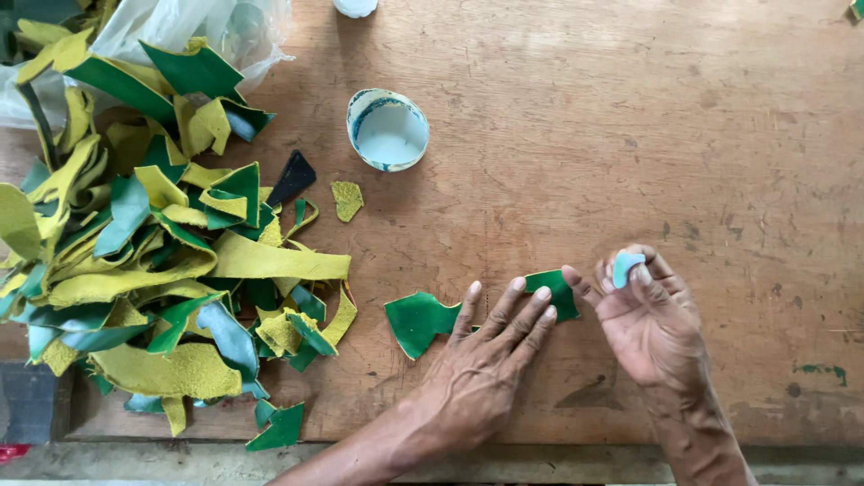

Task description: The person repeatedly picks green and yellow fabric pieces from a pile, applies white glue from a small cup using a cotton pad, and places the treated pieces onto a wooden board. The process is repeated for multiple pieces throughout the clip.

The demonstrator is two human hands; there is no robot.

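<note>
Left hand (490, 346) flat, fingers spread, pinning green curved leather scrap (423, 319) on wooden desk (630, 135), lower centre. Right hand (643, 315) pinches small pale blue chalk-like piece (625, 267). Scrap looks unmarked; big green-yellow offcut pile (153, 252) left appears unprocessed. White-blue shallow bowl (388, 130) upper centre.

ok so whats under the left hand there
A flat green leather piece lies under the left hand on the wooden table. Its two ends stick out either side of the fingers; the middle is covered, so its full shape is hidden.
</note>
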